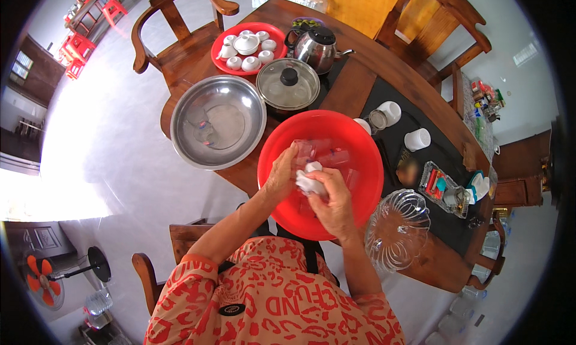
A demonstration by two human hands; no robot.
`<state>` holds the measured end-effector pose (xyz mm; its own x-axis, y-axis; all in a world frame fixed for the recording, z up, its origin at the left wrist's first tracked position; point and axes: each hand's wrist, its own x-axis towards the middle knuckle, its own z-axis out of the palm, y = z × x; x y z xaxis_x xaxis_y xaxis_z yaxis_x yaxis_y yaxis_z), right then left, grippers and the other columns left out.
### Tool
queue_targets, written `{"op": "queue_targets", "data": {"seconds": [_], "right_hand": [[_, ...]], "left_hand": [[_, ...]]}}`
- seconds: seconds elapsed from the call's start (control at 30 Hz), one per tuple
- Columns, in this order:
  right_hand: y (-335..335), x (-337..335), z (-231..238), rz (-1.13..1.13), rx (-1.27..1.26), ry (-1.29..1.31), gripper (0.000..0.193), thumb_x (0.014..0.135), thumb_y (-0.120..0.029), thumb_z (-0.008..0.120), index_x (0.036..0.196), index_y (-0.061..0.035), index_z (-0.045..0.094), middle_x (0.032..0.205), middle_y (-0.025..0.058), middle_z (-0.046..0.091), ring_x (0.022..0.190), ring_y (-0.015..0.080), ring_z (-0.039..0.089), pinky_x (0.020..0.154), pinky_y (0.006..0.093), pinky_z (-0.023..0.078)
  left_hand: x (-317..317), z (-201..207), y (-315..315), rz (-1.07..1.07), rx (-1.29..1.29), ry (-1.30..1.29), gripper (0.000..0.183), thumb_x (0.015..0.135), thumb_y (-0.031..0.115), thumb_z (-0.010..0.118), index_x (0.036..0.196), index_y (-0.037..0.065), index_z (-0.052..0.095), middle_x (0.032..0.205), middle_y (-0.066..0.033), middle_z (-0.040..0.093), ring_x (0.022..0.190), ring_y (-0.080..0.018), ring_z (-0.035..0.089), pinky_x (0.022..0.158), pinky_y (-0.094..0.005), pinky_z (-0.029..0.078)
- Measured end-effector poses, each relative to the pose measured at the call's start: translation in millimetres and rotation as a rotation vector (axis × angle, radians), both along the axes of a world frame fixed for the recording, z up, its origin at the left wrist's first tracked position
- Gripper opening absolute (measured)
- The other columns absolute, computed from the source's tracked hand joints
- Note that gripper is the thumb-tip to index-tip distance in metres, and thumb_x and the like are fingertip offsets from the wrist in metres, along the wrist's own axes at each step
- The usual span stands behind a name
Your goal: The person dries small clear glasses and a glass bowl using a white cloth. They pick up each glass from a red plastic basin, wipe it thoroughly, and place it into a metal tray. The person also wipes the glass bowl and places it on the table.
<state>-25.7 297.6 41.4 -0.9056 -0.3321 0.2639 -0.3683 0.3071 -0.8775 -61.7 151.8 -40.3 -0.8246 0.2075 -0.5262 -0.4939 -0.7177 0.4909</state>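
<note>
Red basin (360, 142), near bench (354, 87) edge: left hand (281, 176) closed on a clear glass cup (303, 150), right hand (333, 202) pinching a white cloth (309, 180) against it; cup likely wet, slippery, fragile, best gripped around its wall.

Bright daylight comes from the left, with strong glare on the floor (72, 165) (almost white there). Centre is sharp; edges bend and go dark at the rim.
</note>
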Motion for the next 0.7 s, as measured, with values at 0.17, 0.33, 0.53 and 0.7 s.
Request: {"op": "queue_targets", "data": {"seconds": [0.17, 0.33, 0.53, 0.7], "right_hand": [[-21, -5, -24, -0.156, 0.114, 0.254, 0.042, 0.074, 0.007, 0.061, 0.113, -0.0081, 0.059, 0.114, 0.0164, 0.046, 0.104, 0.0341, 0.050, 0.087, 0.0395, 0.046], [-8, -35, -29, -0.314, -0.042, 0.142, 0.037, 0.076, 0.005, 0.054, 0.112, -0.0045, 0.058, 0.112, 0.0171, 0.047, 0.102, 0.0330, 0.050, 0.088, 0.0399, 0.043], [-12, -21, -33, -0.292, -0.015, 0.190, 0.040, 0.075, 0.003, 0.054, 0.114, -0.0042, 0.057, 0.117, 0.0189, 0.046, 0.107, 0.0354, 0.046, 0.092, 0.0421, 0.039], [-20, 8, -33, -0.220, 0.104, 0.322, 0.041, 0.072, 0.005, 0.057, 0.111, -0.0072, 0.059, 0.119, 0.0187, 0.045, 0.107, 0.0370, 0.046, 0.092, 0.0442, 0.039]], "left_hand": [[6, 4, 19, -0.039, 0.259, 0.022, 0.042, 0.097, 0.049, 0.040, 0.116, 0.014, 0.053, 0.105, -0.0063, 0.059, 0.098, -0.0218, 0.057, 0.088, -0.0389, 0.048], [17, 22, 21, -0.131, -0.037, 0.130, 0.045, 0.095, 0.048, 0.043, 0.127, 0.016, 0.046, 0.119, -0.0056, 0.054, 0.108, -0.0237, 0.055, 0.083, -0.0476, 0.049], [9, 30, 20, -0.048, 0.158, 0.064, 0.039, 0.095, 0.045, 0.046, 0.122, 0.016, 0.052, 0.117, -0.0042, 0.058, 0.107, -0.0204, 0.056, 0.089, -0.0361, 0.047], [9, 9, 13, -0.052, 0.240, 0.101, 0.033, 0.092, 0.046, 0.054, 0.107, 0.017, 0.058, 0.102, -0.0019, 0.062, 0.099, -0.0182, 0.059, 0.085, -0.0331, 0.050]]}}
